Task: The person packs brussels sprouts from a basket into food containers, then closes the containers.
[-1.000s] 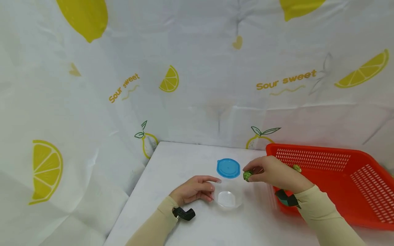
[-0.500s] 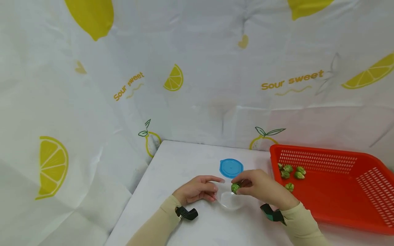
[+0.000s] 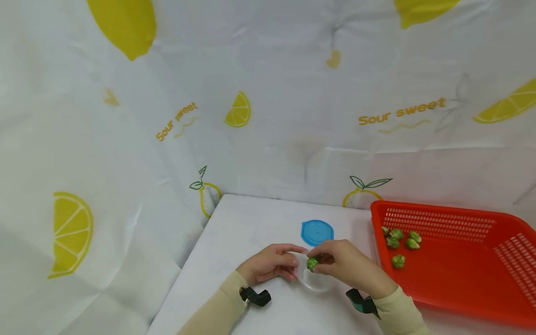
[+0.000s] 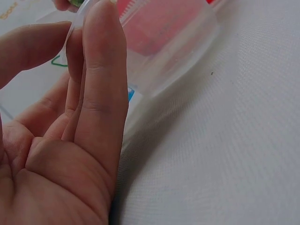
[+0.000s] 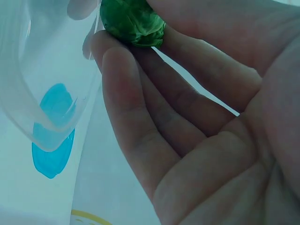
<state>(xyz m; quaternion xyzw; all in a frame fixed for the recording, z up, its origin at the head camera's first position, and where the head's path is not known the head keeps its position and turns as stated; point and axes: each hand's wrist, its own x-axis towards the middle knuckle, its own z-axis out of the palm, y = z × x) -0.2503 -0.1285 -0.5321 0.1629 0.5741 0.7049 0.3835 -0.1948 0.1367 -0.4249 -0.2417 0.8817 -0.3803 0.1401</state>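
Right hand [image 3: 347, 263] pinches 1 roundish sprout [image 3: 312, 264], long axis unclear; left hand [image 3: 268, 264] grips a clear bowl [image 3: 317, 282].

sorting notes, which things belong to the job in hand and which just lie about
Job, apparently:
round green sprout, in right hand
clear plastic bowl, in left hand
red plastic basket with green sprouts

Lying about, perhaps:
round blue plastic lid, untouched
white lemon-print backdrop

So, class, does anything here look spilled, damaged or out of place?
Nothing stands out: loose Brussels sprouts lie inside the red basket, the right hand holds another sprout at the clear container, and the blue lid lies flat nearby.
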